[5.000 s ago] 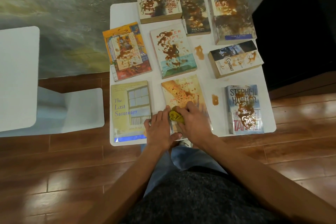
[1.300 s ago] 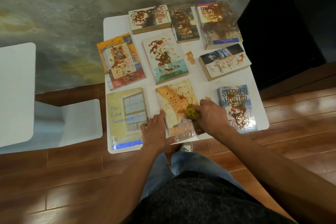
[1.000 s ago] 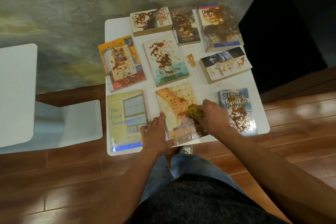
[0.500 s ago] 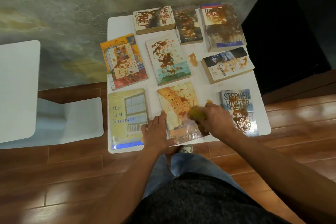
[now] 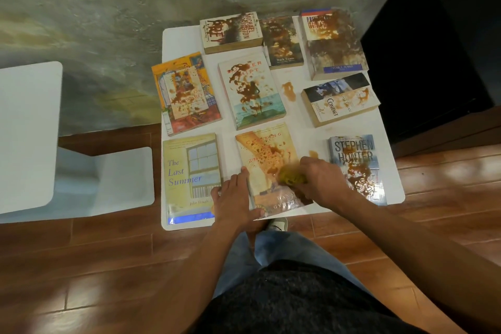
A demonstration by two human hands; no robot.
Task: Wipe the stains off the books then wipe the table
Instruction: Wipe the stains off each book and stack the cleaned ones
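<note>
- The white table stands against a rough grey wall, on a wooden floor; nine books lie on it in three rows.
- A white chair stands well apart on the left.
- Far row: the "Prey" book, the Mark Twain book and a thick, heavily stained book.
- Middle row: an orange-covered book overhanging the table's left edge, a pale book with a sea picture and the "Contact" book, all spotted brown.
- Near row: "The Last Summer", which looks clean; the "Crossing" book, brown-stained across its middle; and the Stephen Hunter book, thickly stained.
- The left hand rests flat on the left edge of the "Crossing" book, fingers straight and close together, thumb at the near corner.
- The right hand curls its fingers round a yellow cloth and presses it onto that book's cover; the cloth is blurred.
- A brown smear marks the table between the sea-picture book and "Contact".
- A smaller spot sits just beyond the right hand.
</note>
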